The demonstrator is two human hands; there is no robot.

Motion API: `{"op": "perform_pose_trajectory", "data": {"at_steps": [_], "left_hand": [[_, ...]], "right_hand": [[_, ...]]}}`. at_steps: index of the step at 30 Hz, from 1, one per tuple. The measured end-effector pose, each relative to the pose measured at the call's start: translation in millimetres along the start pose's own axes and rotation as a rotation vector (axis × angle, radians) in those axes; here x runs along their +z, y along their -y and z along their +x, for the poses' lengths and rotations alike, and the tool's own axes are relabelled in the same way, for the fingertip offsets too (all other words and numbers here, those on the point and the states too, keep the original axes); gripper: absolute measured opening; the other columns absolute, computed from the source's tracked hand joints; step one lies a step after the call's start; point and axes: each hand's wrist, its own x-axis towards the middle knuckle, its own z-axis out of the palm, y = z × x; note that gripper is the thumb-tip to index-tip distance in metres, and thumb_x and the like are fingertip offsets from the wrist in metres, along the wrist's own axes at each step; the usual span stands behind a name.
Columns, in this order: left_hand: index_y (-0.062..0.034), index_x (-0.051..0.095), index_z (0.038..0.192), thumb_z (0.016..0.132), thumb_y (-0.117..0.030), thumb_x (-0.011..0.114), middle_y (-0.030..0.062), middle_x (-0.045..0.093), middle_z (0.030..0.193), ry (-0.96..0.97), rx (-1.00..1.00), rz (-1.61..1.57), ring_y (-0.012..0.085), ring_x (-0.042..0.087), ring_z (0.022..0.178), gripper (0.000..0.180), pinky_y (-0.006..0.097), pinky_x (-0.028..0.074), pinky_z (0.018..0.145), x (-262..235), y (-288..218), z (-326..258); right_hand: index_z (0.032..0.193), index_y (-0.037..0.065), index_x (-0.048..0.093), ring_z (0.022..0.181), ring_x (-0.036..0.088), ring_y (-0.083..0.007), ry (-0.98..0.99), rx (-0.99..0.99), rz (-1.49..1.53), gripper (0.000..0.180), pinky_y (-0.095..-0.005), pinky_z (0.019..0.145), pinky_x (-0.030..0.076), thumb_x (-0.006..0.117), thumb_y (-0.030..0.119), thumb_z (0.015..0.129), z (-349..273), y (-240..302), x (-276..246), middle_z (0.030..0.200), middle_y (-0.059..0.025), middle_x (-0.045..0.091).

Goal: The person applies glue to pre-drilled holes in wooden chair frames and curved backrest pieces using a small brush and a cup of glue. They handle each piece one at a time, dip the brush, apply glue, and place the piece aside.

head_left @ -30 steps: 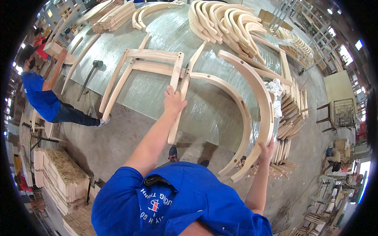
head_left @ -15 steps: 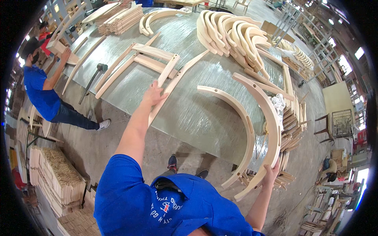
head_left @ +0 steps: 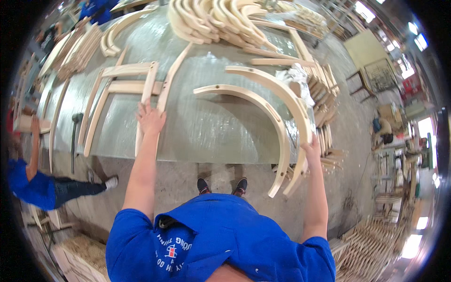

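My left hand [head_left: 151, 118] lies over one leg of a pale wooden chair frame [head_left: 128, 70], fingers stretched out and thumb toward the long tapered leg [head_left: 172, 77] beside it. The frame lies on the table with its legs pointing toward me. My right hand [head_left: 311, 149] is closed around a curved wooden rail [head_left: 282, 91] near its lower end. Left of that rail, a second curved rail [head_left: 263, 107] with slots and holes lies on the table, its near end past the edge. The two rails bend the same way, with a gap between them.
The table [head_left: 211, 141] has a shiny film cover. Many curved parts [head_left: 211, 21] are stacked at the back. White cloth or plastic [head_left: 297, 82] and bundled wooden sticks [head_left: 326, 101] sit at the right. A mallet [head_left: 75, 136] lies left, near a co-worker in blue [head_left: 33, 185].
My view has swung, so the table sits squarer and further left. My right hand's curved rail is nearer the second one. The left hand stays on the frame.
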Motion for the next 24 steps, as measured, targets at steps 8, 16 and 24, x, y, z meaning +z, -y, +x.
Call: {"op": "perform_pose_trajectory", "data": {"at_steps": [8,16,24], "left_hand": [[-0.0147,0.034,0.136,0.069,-0.044,0.070,0.0098,0.014,0.148,-0.174,0.569,-0.106,0.0335,0.009,0.137,0.082,0.059,0.012,0.106,-8,-77,24],[-0.0208,0.027,0.138,0.070,-0.033,0.069,0.0156,0.034,0.137,0.142,0.653,-0.186,0.0380,0.033,0.125,0.081,0.049,0.030,0.101,-25,-179,74],[-0.0080,0.038,0.131,0.073,-0.041,0.066,0.0200,0.046,0.125,0.370,0.435,-0.065,0.0353,0.045,0.116,0.073,0.043,0.038,0.096,-47,-148,38]], "right_hand": [[0.134,0.005,0.036,0.109,0.054,-0.0302,0.083,-0.053,-0.154,0.082,-0.0365,0.094,0.040,0.071,0.043,0.071,29,-29,37,0.122,-0.0181,0.053],[0.123,-0.001,0.040,0.102,0.054,-0.0375,0.266,-0.111,-0.570,0.084,-0.0404,0.089,0.042,0.075,0.039,0.058,42,25,58,0.110,-0.0243,0.055],[0.115,0.008,0.052,0.090,0.058,-0.0261,0.022,-0.291,-0.235,0.056,-0.0373,0.079,0.046,0.071,0.037,0.071,77,-15,26,0.107,-0.0122,0.058]]}}
